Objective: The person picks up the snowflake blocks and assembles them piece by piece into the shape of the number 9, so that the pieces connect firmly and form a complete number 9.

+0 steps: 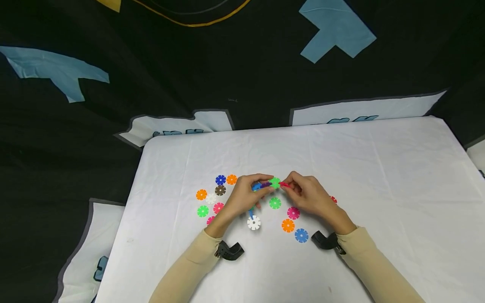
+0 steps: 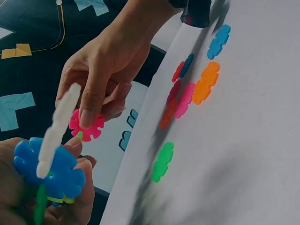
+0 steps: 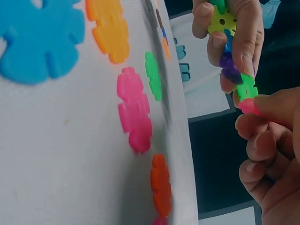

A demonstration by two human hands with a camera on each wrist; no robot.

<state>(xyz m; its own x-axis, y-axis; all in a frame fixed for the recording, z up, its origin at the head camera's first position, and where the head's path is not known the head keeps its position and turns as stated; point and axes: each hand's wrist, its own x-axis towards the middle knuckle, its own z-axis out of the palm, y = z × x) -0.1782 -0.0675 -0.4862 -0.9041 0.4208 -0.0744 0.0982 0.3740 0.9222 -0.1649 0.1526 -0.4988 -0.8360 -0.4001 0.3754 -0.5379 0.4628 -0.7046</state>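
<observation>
Head view first: both hands are up over the white table (image 1: 379,176), facing each other near the middle. The left hand (image 1: 244,192) grips a linked chain of notched plastic discs, thumb and fingers round the purple disc (image 1: 266,184), with a green disc (image 1: 275,183) poking out towards the other hand. The right hand (image 1: 308,193) pinches a pink disc (image 1: 285,184) edge-on, right up against that green one (can't tell how far it's slotted in, if at all). Loose stuff lies around them: a loose green disc (image 1: 275,203) just below the hands, then a loose magenta disc (image 1: 293,213), an orange disc (image 1: 288,225) and a light blue disc (image 1: 301,235) near the right wrist. There's also a mixed cluster left of the left hand, with a brown disc (image 1: 220,190) and a dark blue disc (image 1: 220,180) in it.

Left wrist view: a big blue disc (image 2: 65,176) fills the near end of the chain, with a white disc (image 2: 58,131) crossing it edge-on. Right thumb lies flat over the pink one.

Right wrist view: the chain runs down from a yellow disc (image 3: 222,22) through purple to green, and the pink meets it at the bottom, between the right thumb and forefinger.
</observation>
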